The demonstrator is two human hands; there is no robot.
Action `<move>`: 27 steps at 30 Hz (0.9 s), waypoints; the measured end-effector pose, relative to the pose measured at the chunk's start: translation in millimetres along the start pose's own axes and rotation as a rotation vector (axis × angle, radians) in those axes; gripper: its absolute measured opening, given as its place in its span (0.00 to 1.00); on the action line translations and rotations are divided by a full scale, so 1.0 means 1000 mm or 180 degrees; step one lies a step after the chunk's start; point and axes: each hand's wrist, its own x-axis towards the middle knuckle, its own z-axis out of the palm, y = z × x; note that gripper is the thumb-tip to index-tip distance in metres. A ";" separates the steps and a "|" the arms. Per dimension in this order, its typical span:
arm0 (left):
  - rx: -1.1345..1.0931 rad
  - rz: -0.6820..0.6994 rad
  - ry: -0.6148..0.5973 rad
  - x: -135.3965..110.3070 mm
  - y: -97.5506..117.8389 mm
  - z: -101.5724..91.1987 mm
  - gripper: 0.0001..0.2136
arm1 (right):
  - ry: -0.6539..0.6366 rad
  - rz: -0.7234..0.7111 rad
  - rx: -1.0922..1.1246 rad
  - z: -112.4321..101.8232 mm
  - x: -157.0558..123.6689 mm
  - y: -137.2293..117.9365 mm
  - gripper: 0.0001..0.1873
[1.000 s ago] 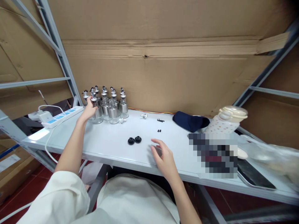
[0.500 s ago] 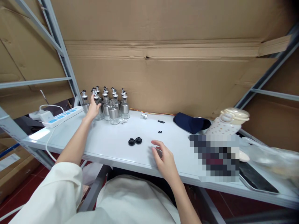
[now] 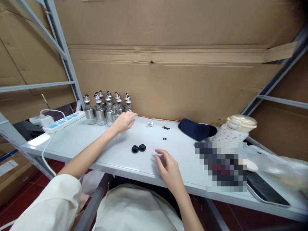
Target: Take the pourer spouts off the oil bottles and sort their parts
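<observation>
The left hand point(image 3: 124, 121) is held low at the right front corner of the cluster of bottles point(image 3: 106, 109), with its fingers stretched loosely rightward. Its grip is hidden by the back of the hand, so it cannot be told whether anything is pinched beneath. The right hand point(image 3: 169, 165) is laid on the table point(image 3: 72, 141), well right of the bottles and nearer the body, its grip wide and empty. Two black caps point(image 3: 138, 148) are seen between the bottles and that hand. A small silver spout point(image 3: 150, 123) lies just right of the bottles.

The bottles are packed closely, some touching. If the nearest is clipped by the left wrist or forearm, its neighbours could be toppled with it. The rounded spout could be sent rolling by a brush of the fingers.

The bottles are of clear glass, steel-banded, with pourer tops fitted; no liquid is seen in them. A dotted flask point(image 3: 237, 128), far right of the bottles, is closed, and its contents are hidden.
</observation>
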 end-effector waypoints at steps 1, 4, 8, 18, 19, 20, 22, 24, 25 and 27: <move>0.0129 -0.0040 -0.0432 0.001 0.007 0.008 0.18 | -0.0016 0.0007 -0.0003 0.000 0.000 -0.001 0.13; 0.0475 -0.0545 -0.1139 -0.004 0.015 0.034 0.22 | -0.0044 0.0011 0.0019 -0.001 0.000 -0.002 0.13; 0.0450 -0.0670 -0.1266 -0.005 0.014 0.056 0.23 | -0.0024 -0.0036 0.0055 -0.001 -0.001 -0.003 0.13; 0.0073 -0.0163 -0.1189 0.078 0.044 0.085 0.21 | 0.0020 -0.0080 0.0070 0.000 -0.001 -0.002 0.13; 0.0060 -0.0135 -0.1271 0.080 0.046 0.089 0.18 | 0.0023 -0.0086 0.0066 0.000 -0.001 -0.002 0.13; 0.0051 -0.0119 -0.1328 0.079 0.047 0.092 0.16 | 0.0019 -0.0084 0.0062 0.000 -0.001 -0.002 0.12; 0.0028 -0.0062 -0.1403 0.072 0.050 0.093 0.15 | 0.0006 -0.0069 0.0053 0.001 -0.002 -0.002 0.12; -0.0013 0.0032 -0.1451 0.060 0.054 0.089 0.15 | -0.0019 -0.0044 0.0054 0.001 -0.002 -0.002 0.12; -0.0037 0.0085 -0.1484 0.055 0.056 0.085 0.14 | -0.0028 -0.0034 0.0056 0.001 -0.002 -0.002 0.12; -0.0067 0.0183 -0.1566 0.047 0.058 0.078 0.16 | -0.0029 -0.0015 0.0058 0.002 -0.002 -0.002 0.12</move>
